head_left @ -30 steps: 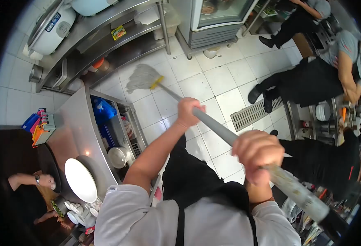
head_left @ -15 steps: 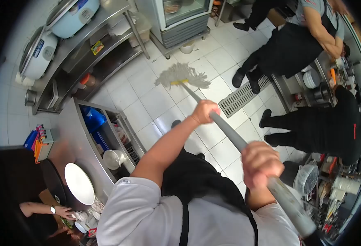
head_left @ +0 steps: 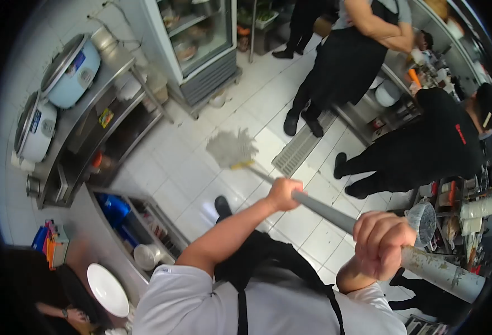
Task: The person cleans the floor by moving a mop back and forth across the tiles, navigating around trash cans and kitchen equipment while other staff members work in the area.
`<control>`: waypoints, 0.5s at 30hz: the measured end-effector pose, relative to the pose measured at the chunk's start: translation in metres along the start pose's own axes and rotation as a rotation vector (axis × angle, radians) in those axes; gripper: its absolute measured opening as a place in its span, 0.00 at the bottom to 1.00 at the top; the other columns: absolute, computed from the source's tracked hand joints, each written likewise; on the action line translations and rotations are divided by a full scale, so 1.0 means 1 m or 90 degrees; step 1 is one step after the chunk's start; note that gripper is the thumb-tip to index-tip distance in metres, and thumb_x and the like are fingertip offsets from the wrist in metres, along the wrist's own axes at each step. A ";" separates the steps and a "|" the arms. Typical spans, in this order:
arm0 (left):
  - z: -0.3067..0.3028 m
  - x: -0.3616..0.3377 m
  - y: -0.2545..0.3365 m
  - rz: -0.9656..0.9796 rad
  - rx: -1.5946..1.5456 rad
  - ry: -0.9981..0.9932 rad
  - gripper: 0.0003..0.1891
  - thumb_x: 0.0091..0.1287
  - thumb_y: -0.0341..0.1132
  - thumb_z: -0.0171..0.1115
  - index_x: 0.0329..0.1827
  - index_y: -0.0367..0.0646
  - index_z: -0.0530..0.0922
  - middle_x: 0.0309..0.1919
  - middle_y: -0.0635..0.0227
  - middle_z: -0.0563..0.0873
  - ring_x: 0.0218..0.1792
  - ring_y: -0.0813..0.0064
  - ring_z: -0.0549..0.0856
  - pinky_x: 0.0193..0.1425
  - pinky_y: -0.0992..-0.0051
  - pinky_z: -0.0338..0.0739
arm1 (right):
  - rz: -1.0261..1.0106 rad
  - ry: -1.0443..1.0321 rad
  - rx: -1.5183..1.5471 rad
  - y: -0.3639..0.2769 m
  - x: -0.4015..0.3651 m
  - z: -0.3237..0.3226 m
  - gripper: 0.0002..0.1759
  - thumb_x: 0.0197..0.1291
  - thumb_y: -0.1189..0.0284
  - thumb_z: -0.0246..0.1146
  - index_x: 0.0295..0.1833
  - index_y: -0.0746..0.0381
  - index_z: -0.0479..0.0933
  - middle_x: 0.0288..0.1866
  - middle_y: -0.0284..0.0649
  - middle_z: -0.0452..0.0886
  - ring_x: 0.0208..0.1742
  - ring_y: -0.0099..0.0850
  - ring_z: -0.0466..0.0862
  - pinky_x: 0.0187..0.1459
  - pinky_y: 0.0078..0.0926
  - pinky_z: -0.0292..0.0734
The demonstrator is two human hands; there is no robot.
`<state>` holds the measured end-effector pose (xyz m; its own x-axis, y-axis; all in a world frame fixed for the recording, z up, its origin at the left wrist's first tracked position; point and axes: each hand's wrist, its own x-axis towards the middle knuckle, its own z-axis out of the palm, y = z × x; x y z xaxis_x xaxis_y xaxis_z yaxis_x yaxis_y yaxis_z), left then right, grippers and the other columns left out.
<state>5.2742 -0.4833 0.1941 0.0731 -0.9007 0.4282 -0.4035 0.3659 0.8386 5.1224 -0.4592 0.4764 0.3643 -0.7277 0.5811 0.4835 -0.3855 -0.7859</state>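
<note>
Both my hands are closed around the pole of a mop (head_left: 324, 212), which slants across the view from lower right to upper left. My left hand (head_left: 284, 194) grips it partway down, closer to the strings. Higher up, near the worn, flaking end of the pole, my right hand (head_left: 384, 244) is wrapped round it. The grey-white mop head (head_left: 232, 146) with its yellow clamp lies on the white tiled floor (head_left: 181, 153), its strings spread toward the fridge side.
A metal floor drain (head_left: 303, 148) runs right of the mop head. Beyond stand a glass-door fridge (head_left: 209, 84) and a shelf with rice cookers (head_left: 70, 70). A steel counter (head_left: 81, 223) is at left. Co-workers in black aprons (head_left: 343, 61) and black clothes (head_left: 424, 139) stand at right.
The mop head has shifted over the tiles a little toward me and the drain, its strings now trailing toward the fridge. My right hand has swung rightward. The view has tilted up.
</note>
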 end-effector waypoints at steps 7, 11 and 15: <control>0.011 0.056 -0.028 0.112 -0.049 -0.035 0.16 0.57 0.33 0.68 0.17 0.43 0.69 0.14 0.59 0.75 0.18 0.54 0.78 0.23 0.63 0.71 | -0.085 0.022 -0.028 0.032 0.021 -0.019 0.19 0.69 0.65 0.62 0.27 0.55 0.63 0.13 0.25 0.64 0.10 0.19 0.61 0.15 0.22 0.58; -0.001 0.107 -0.078 0.143 -0.060 -0.035 0.15 0.55 0.31 0.67 0.17 0.44 0.68 0.14 0.60 0.74 0.18 0.54 0.78 0.23 0.62 0.71 | -0.096 0.060 -0.062 0.079 0.054 -0.014 0.20 0.69 0.64 0.63 0.26 0.55 0.63 0.13 0.25 0.64 0.10 0.19 0.61 0.15 0.22 0.57; -0.018 0.176 -0.139 0.176 -0.069 -0.060 0.15 0.52 0.30 0.67 0.17 0.44 0.67 0.14 0.60 0.73 0.18 0.53 0.77 0.24 0.61 0.71 | -0.112 0.146 -0.124 0.140 0.097 -0.009 0.21 0.69 0.64 0.62 0.25 0.56 0.63 0.13 0.26 0.63 0.11 0.19 0.61 0.17 0.22 0.55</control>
<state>5.3595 -0.6884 0.1584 -0.1123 -0.7797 0.6160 -0.2967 0.6180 0.7281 5.2177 -0.5887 0.4206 0.0899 -0.7407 0.6658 0.3533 -0.6013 -0.7167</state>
